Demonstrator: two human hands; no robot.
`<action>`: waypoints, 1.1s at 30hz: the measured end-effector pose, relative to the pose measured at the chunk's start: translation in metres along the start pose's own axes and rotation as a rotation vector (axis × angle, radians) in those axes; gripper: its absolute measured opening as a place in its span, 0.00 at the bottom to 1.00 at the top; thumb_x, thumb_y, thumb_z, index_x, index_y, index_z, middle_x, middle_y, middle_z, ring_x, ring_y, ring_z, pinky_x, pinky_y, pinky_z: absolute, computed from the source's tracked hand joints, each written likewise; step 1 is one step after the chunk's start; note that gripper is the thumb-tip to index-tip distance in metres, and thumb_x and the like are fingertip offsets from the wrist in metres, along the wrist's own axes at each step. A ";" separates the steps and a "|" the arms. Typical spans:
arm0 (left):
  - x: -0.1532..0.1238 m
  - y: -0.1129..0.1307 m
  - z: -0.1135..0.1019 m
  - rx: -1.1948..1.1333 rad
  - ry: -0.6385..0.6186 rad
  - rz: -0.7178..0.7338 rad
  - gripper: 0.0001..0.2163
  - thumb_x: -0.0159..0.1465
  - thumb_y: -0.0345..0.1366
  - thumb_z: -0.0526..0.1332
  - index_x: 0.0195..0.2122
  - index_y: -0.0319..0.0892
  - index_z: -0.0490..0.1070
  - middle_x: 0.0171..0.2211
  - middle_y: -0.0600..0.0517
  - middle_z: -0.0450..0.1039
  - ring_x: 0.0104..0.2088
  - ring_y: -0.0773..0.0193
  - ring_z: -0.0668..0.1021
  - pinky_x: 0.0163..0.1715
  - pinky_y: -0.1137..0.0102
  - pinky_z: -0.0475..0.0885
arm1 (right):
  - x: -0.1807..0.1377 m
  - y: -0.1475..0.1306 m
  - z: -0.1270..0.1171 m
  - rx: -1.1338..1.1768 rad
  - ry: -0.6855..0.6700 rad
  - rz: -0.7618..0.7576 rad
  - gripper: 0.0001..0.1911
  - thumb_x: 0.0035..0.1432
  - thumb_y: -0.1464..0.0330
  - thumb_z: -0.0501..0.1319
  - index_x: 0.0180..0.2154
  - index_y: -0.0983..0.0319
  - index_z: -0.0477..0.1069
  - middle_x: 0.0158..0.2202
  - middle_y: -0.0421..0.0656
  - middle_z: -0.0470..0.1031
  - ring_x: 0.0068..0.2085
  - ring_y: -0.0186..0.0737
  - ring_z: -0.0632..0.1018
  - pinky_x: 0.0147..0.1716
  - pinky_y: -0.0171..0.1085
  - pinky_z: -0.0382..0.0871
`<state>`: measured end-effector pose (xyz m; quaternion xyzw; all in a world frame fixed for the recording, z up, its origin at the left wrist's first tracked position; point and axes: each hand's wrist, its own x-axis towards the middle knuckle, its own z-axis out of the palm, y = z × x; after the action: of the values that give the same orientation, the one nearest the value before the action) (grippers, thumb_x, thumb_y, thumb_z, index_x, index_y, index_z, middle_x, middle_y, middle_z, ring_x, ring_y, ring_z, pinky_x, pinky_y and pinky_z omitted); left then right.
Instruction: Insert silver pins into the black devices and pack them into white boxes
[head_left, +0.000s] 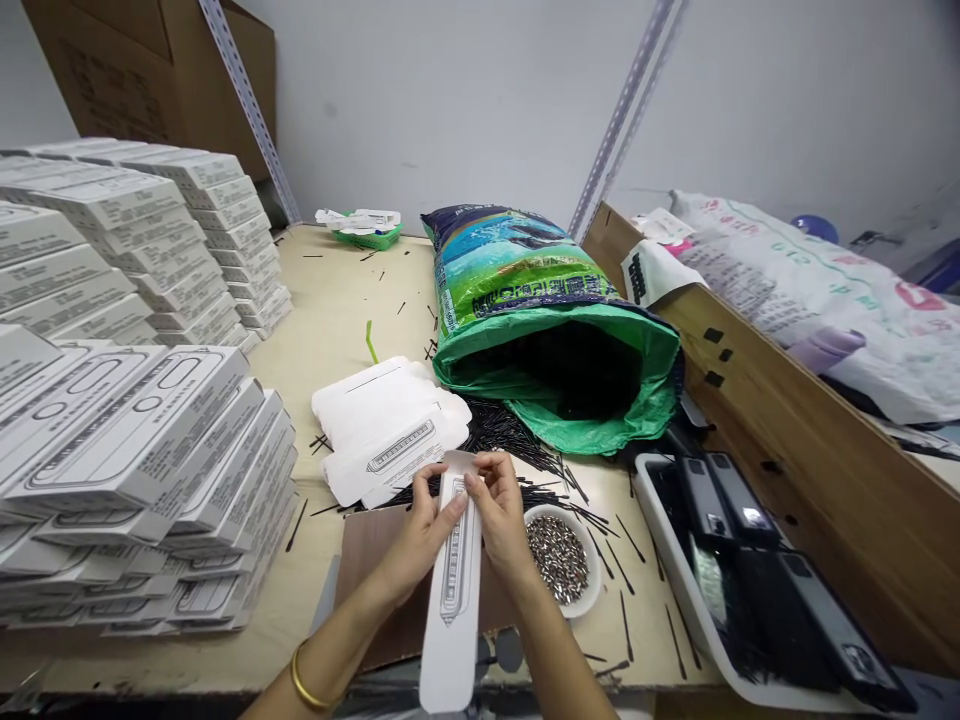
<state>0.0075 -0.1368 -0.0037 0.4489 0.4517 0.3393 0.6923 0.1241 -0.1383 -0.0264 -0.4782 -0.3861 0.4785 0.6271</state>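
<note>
Over the desk's (337, 300) near edge, the left hand (420, 532) and right hand (501, 515) pinch the far end of a long white box (452, 610), fingers closed on its flap; pressing evenly along the crease probably folds it square, with the right wrist kept clear of the bowl (560, 560) just beside it.
</note>
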 end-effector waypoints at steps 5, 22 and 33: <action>-0.002 0.000 -0.002 0.036 -0.007 -0.020 0.40 0.63 0.51 0.58 0.65 0.46 0.31 0.40 0.48 0.71 0.42 0.59 0.75 0.47 0.61 0.68 | 0.003 -0.009 0.003 0.204 -0.026 0.111 0.13 0.55 0.61 0.64 0.31 0.63 0.64 0.30 0.38 0.64 0.32 0.31 0.68 0.34 0.31 0.63; 0.004 -0.016 -0.024 0.467 -0.186 0.538 0.35 0.64 0.42 0.59 0.68 0.51 0.40 0.66 0.40 0.46 0.65 0.50 0.56 0.59 0.54 0.60 | 0.007 0.002 -0.003 0.246 0.342 0.239 0.22 0.51 0.53 0.65 0.36 0.61 0.62 0.28 0.36 0.66 0.28 0.31 0.68 0.29 0.32 0.65; 0.001 0.018 -0.051 0.894 0.380 0.124 0.36 0.55 0.55 0.60 0.59 0.37 0.55 0.50 0.40 0.70 0.49 0.50 0.74 0.48 0.58 0.68 | -0.006 0.009 -0.033 -1.195 -0.744 -0.480 0.28 0.53 0.79 0.53 0.55 0.62 0.65 0.57 0.48 0.66 0.62 0.49 0.59 0.64 0.55 0.41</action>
<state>-0.0409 -0.1130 0.0033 0.6584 0.6439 0.2287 0.3155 0.1521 -0.1512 -0.0430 -0.4466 -0.8614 0.1672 0.1750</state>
